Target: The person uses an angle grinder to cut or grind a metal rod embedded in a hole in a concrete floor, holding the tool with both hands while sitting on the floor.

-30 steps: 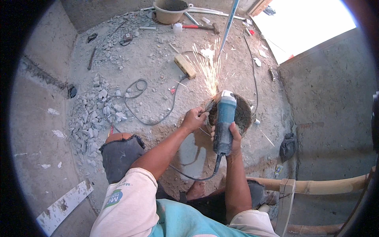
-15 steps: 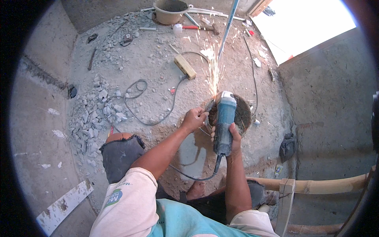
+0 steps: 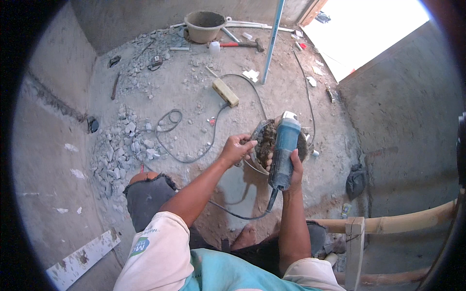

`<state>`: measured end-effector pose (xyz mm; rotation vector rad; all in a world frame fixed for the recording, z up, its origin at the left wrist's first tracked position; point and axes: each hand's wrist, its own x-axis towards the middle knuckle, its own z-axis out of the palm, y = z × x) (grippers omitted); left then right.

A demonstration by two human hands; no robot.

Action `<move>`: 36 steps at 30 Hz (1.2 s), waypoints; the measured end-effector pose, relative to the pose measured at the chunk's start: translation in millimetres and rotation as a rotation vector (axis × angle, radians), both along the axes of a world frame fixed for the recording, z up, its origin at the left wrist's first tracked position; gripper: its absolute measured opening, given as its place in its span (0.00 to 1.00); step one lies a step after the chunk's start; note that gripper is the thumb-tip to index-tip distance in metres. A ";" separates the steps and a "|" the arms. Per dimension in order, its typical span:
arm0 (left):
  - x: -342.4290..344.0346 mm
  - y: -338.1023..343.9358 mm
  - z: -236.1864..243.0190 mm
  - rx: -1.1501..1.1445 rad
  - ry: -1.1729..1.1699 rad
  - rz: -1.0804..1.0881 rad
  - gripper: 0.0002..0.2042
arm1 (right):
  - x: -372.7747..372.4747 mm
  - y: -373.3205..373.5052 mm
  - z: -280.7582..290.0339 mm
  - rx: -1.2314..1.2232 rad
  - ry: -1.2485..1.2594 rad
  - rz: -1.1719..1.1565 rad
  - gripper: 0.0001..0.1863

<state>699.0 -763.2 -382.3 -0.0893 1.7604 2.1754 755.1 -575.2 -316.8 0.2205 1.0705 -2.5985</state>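
Observation:
My right hand [image 3: 294,170] is wrapped round the dark body of a blue-grey angle grinder [image 3: 285,145]. The grinder is held over a round mortar-caked bucket [image 3: 266,140], its pale metal head pointing away from me and its disc largely hidden. Beside the bucket's left rim, my left hand [image 3: 237,149] is closed in a pinch. Whatever lies between those fingers is too small or too hidden to name; a thin grey edge shows close to the fingertips. From the grinder's rear end a dark power cord [image 3: 247,217] curves left across the floor.
A pale extension socket block [image 3: 225,92] lies ahead with its looping cable. Further off are a mortar tub [image 3: 205,33], a red-handled hammer [image 3: 242,44] and an upright blue pipe [image 3: 273,43]. Rubble [image 3: 119,150] covers the left floor; a bamboo rail [image 3: 403,225] stands right.
The stream of sparks from the grinder has stopped. The grinder and my right hand have shifted slightly right, off the bucket's left rim. My left hand stays beside the bucket.

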 end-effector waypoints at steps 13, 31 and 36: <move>-1.6 -28.1 74.8 0.237 -0.038 -0.047 0.10 | 12.1 -24.2 66.7 -0.210 0.201 0.027 0.44; 17.8 -59.2 97.3 0.138 0.019 -0.005 0.12 | 12.2 -68.4 66.3 -0.158 0.130 0.139 0.41; 15.4 -63.0 94.4 0.156 0.012 0.005 0.12 | 8.7 -70.2 62.6 -0.180 0.125 0.158 0.40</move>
